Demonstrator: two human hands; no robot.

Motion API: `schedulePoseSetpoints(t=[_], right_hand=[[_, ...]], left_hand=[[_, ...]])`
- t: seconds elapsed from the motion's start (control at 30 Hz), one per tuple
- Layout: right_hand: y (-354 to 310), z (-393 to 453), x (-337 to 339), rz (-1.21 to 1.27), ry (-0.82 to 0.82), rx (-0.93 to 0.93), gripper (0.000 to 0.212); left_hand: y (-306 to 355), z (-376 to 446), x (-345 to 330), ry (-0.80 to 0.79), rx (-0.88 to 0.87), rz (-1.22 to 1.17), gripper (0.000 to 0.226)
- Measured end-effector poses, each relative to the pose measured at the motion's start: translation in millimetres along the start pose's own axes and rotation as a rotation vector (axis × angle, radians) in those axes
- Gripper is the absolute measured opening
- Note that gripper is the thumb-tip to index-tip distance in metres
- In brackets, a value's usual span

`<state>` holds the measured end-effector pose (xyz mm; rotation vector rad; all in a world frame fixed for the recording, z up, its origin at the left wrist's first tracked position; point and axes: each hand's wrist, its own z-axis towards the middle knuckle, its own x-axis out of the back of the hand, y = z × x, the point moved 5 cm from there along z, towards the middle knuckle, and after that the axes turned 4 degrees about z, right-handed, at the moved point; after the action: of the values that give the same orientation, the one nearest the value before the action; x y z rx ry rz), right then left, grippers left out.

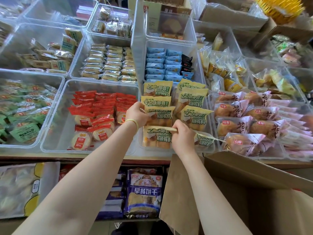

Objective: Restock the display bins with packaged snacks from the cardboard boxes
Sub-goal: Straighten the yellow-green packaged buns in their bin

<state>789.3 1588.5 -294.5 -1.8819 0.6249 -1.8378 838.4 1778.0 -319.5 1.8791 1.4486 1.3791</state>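
Note:
Several yellow snack packs with green lettering fill a clear display bin (209,146) at the table's front middle. My left hand (136,113) grips the left edge of one yellow pack (160,116) in the middle of the left row. My right hand (182,134) pinches the top edge of the front yellow pack (155,138), nearest the table edge. An open cardboard box (254,192) stands at the lower right, just under my right forearm; its contents are hidden.
Clear bins cover the table: red rice-cracker packs (94,114) to the left, green packs (22,116) at far left, blue packs (162,65) behind, pink-wrapped buns (250,124) to the right. Below the table edge lie a purple biscuit bag (144,192) and other bags.

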Motion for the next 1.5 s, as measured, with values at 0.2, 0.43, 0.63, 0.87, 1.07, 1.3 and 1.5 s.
schedulePoseSetpoints(t=[0.2, 0.43, 0.63, 0.87, 1.07, 1.3, 1.5], right_hand=[[15, -12, -5, 0.302, 0.115, -0.093, 0.011], [24, -14, -19, 0.473, -0.345, -0.290, 0.072], [25, -4, -23, 0.308, -0.407, -0.182, 0.076], [27, -8, -18, 0.261, -0.376, -0.060, 0.059], [29, -3, -17, 0.342, -0.516, -0.186, 0.077], [27, 2, -24, 0.347, -0.513, -0.179, 0.087], [28, 5, -24, 0.255, -0.556, -0.192, 0.079]], left_hand=[[-14, -9, -3, 0.054, -0.095, 0.141, 0.036], [0, -6, -6, -0.108, -0.168, 0.336, 0.038], [9, 0, -1, -0.043, -0.143, 0.282, 0.021], [5, -6, -5, 0.002, -0.139, 0.207, 0.026], [-2, -13, -8, 0.068, -0.151, 0.395, 0.031], [-8, -33, 7, 0.010, -0.070, 0.125, 0.029], [-46, -65, 6, -0.128, 0.123, 0.011, 0.024]])
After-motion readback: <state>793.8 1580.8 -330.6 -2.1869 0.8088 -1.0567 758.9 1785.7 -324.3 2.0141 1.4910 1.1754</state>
